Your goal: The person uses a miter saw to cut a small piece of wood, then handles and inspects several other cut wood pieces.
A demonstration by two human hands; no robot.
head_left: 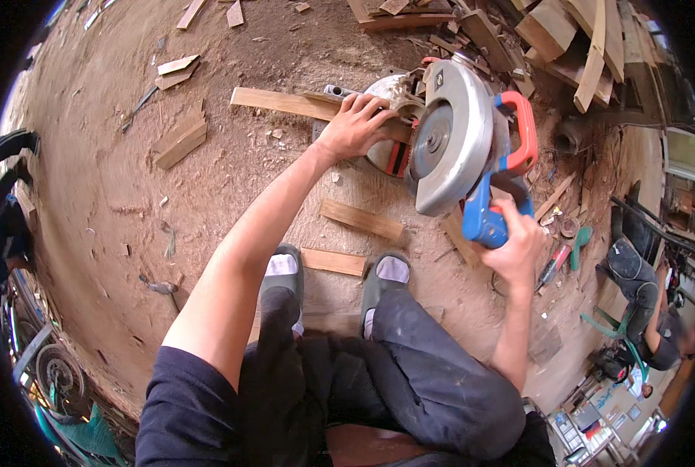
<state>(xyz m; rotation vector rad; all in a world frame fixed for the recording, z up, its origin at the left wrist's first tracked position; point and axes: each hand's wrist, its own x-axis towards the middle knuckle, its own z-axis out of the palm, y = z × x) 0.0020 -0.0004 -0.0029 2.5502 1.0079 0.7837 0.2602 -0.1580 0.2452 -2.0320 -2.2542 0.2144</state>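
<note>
A grey chop saw [452,132] with a red carry handle and a blue grip stands in the middle. My right hand [507,233] is closed on its blue grip [483,222]. A long light wooden board [273,101] lies across the saw base [386,159], left of the blade guard. My left hand [359,121] presses on the board close to the guard, fingers curled over it; the tips are partly hidden. Short cut pieces [360,218] lie on the dirt floor below the saw, one [333,261] between my sandalled feet.
Wood offcuts [553,35] are piled at the upper right, others [176,144] lie at the left. A red-and-black tool [553,265] lies right of my right arm. A seated person [643,296] is at the far right; wheels and green metal parts [59,373] are at the lower left.
</note>
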